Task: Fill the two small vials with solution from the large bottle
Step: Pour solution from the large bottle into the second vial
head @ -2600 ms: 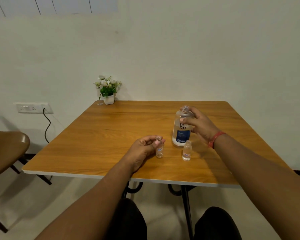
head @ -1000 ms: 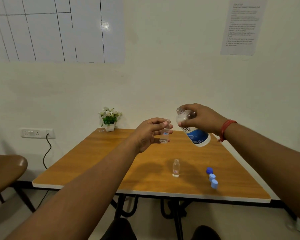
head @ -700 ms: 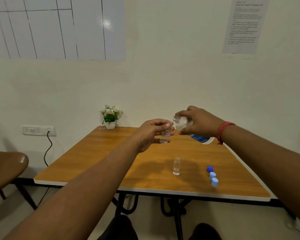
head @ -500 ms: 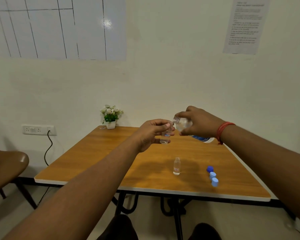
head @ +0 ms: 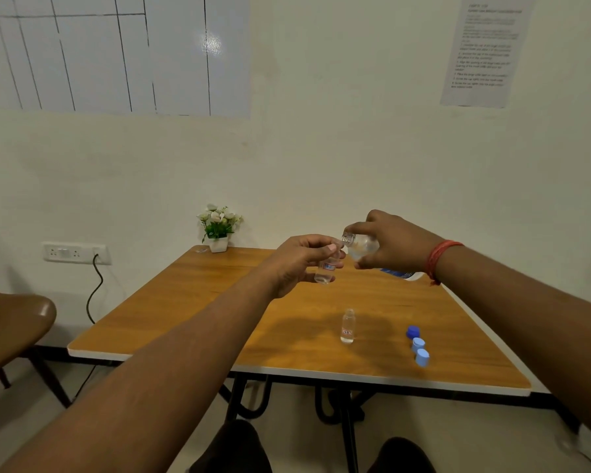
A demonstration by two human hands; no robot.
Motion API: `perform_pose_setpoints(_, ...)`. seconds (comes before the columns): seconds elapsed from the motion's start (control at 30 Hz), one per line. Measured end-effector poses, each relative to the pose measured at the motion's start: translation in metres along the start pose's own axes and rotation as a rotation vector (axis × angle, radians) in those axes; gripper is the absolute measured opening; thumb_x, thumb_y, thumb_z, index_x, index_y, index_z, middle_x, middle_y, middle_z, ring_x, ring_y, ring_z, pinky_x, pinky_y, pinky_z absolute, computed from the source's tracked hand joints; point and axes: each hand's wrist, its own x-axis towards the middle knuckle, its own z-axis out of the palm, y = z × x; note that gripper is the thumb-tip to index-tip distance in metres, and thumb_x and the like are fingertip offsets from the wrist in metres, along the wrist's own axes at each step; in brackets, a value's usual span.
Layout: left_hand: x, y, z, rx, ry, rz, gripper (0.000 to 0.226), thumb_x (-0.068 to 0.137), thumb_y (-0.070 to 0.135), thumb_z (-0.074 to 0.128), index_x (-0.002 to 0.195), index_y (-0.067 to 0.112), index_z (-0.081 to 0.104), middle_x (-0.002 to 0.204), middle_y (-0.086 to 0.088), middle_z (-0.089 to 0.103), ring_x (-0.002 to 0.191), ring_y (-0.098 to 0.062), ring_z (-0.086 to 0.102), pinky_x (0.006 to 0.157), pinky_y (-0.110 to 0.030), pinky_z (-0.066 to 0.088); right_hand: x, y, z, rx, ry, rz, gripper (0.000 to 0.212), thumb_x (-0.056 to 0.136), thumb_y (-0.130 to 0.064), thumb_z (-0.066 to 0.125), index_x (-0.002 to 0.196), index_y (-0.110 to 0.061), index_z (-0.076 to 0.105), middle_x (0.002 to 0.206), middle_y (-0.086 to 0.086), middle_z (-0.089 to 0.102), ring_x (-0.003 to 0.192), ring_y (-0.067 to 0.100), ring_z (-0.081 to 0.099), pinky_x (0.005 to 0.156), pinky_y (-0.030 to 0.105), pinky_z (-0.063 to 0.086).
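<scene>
My left hand holds a small clear vial upright in the air above the wooden table. My right hand grips the large clear bottle with the blue label, tipped almost level, its open neck touching the vial's mouth. A little liquid sits in the bottom of the held vial. A second small vial stands open on the table below, apart from both hands.
Three blue caps lie in a short row on the table's right side. A small potted plant stands at the far left corner. A brown chair is to the left, near a wall socket with a cable.
Both hands rose off the table with the vial and the bottle. The bottle tipped further over and its neck came up to the vial's mouth. The caps now lie on the table.
</scene>
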Motion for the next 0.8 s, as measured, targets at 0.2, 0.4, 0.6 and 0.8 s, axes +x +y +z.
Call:
perform_pose_setpoints(0.2, 0.0003, -0.0022, 0.0009, 0.011, 0.0, -0.006, 0.021, 0.096, 0.017, 0.063, 0.115, 0.01, 0.07, 0.112, -0.011, 0.075, 0.106, -0.027, 0.071, 0.095, -0.058, 0.054, -0.0005, 0.0002, 0.0003, -0.001, -0.013, 0.005, 0.071, 0.081, -0.047, 0.071, 0.143, -0.032, 0.042, 0.106, -0.003, 0.041, 0.093, 0.016, 0.044, 0.079, 0.026, 0.042)
perform_pose_setpoints(0.4, -0.0004, -0.0035, 0.0024, 0.027, -0.007, -0.01, 0.022, 0.096, 0.016, 0.064, 0.116, 0.009, 0.07, 0.112, -0.01, 0.075, 0.106, -0.026, 0.072, 0.094, -0.058, 0.054, -0.0025, -0.0013, 0.0003, -0.009, -0.028, -0.001, 0.071, 0.081, -0.047, 0.07, 0.144, -0.031, 0.041, 0.106, -0.003, 0.039, 0.093, 0.015, 0.044, 0.079, 0.026, 0.042)
perform_pose_setpoints(0.6, -0.0003, -0.0065, 0.0027, 0.043, -0.004, -0.015, 0.022, 0.097, 0.016, 0.062, 0.116, 0.009, 0.07, 0.112, -0.011, 0.074, 0.105, -0.026, 0.072, 0.094, -0.058, 0.054, -0.0027, -0.0035, -0.0026, -0.05, -0.058, -0.01, 0.07, 0.082, -0.044, 0.07, 0.144, -0.032, 0.04, 0.118, 0.003, 0.045, 0.097, 0.017, 0.046, 0.082, 0.028, 0.044)
perform_pose_setpoints(0.8, -0.0013, -0.0065, 0.0033, 0.04, -0.003, -0.014, 0.019, 0.098, 0.015, 0.061, 0.114, 0.011, 0.071, 0.112, -0.012, 0.074, 0.105, -0.026, 0.072, 0.093, -0.057, 0.055, -0.0033, -0.0058, -0.0038, -0.086, -0.069, -0.012, 0.07, 0.083, -0.043, 0.07, 0.145, -0.032, 0.039, 0.123, 0.005, 0.046, 0.099, 0.017, 0.045, 0.082, 0.026, 0.043)
